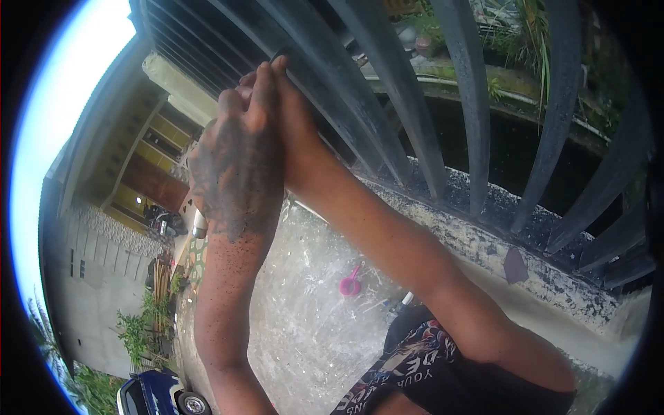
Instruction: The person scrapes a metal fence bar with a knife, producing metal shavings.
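Observation:
My left hand, its back covered in dark grey smears, is raised at the upper left with its fingers bent and closed. My right hand is pressed against it from the right, and most of its fingers are hidden behind the left. Both hands meet beside the dark metal bars of a fence. A small dark thing shows at the fingertips, too hidden to name. Specks of dirt dot my left forearm.
A low, peeling wall carries the bars. A pink dipper lies on the concrete floor. A house wall, plants and a dark blue vehicle are on the left. Dark water lies beyond the bars.

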### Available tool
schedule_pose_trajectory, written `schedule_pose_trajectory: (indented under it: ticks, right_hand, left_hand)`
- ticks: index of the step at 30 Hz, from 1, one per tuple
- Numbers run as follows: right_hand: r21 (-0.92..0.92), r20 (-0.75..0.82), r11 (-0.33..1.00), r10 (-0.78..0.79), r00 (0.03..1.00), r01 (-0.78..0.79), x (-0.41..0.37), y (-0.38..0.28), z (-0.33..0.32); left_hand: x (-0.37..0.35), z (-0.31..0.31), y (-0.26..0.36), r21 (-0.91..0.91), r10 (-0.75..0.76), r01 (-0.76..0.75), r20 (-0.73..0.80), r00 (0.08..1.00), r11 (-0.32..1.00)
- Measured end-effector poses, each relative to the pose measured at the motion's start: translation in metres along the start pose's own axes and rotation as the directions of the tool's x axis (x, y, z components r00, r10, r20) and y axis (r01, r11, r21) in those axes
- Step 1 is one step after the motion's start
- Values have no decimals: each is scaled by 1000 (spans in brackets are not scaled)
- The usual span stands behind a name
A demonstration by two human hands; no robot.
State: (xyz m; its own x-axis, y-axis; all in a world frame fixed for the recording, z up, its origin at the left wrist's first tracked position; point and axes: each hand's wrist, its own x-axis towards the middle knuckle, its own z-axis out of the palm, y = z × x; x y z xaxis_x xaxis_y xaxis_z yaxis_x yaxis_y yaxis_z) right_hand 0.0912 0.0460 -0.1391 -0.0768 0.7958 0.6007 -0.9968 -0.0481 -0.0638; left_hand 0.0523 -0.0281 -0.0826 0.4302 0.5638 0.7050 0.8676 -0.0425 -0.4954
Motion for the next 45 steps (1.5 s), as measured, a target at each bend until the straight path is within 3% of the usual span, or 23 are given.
schedule_pose_trajectory:
  ticks: [2,6,7,10,12,13,17,18,20,22,23,26,27,30,32,36,40,41,44,45]
  right_hand:
    - [112,95,994,-9,995,-2,9,1,-2]
    - [53,49,998,22,999,-25,7,-6,5]
    - [8,106,1000,11,994,-11,5,-4,-3]
    - [122,65,992,30,997,-38,0,-4,-2]
    - [100,40,994,28,999,-32,4,-9,8]
    - [93,77,996,9,997,-16,14,-7,7]
    - [78,85,996,36,996,-43,1,-7,1]
    - [88,78,996,25,997,-32,-3,-7,1]
    - [98,37,994,37,999,-40,-2,-9,1]
    - [81,29,997,13,1000,-15,8,-10,8]
    - [62,33,998,-14,999,12,12,-10,12]
    - [69,94,998,6,996,-13,4,-6,0]
    - [32,14,999,21,1000,-21,-1,-7,0]
    - [43,51,999,18,999,-20,1,-9,2]
    - [12,58,1000,7,998,-8,6,-9,4]
    - [-70,39,998,11,999,-8,-5,-10,3]
    - [-22,34,1000,10,999,-10,2,-11,5]
    - [-22,25,1000,-1,1000,2,4,-12,8]
    - [-42,16,999,16,1000,-15,2,-13,5]
    - [61,74,998,23,997,-28,-2,-13,1]
  left_hand:
    - [-4,3,-1,19,-7,6,30,1000,1000]
    - [-3,-3,8,25,6,-7,10,1000,1000]
    - [-9,1,11,26,10,-11,8,1000,1000]
    - [-7,-4,15,66,-3,2,7,1000,998]
    - [-1,-9,12,109,8,-8,7,1000,994]
    - [1,-5,6,84,59,-52,-83,995,995]
    - [-11,3,12,211,11,-8,-13,1000,977]
    - [-14,2,14,138,40,-32,-50,998,990]
    - [-8,0,14,176,22,-25,16,1000,984]
    - [1,-2,5,91,101,-94,-77,992,991]
    - [3,3,0,21,40,-39,-33,999,999]
    - [-7,-9,15,48,-26,24,48,998,999]
    - [-11,-4,16,4,-33,33,34,999,999]
    - [-6,-1,7,76,57,-58,16,998,995]
    - [-4,-8,11,-29,-5,7,45,999,1000]
    - [-13,-2,12,75,63,-60,-37,997,995]
    - [-4,5,-2,-23,33,-31,49,998,999]
    - [-2,5,-1,8,46,-45,-6,999,999]
    - [-4,1,7,16,19,-20,44,999,1000]
    - [-7,3,9,-21,2,-1,38,999,1000]
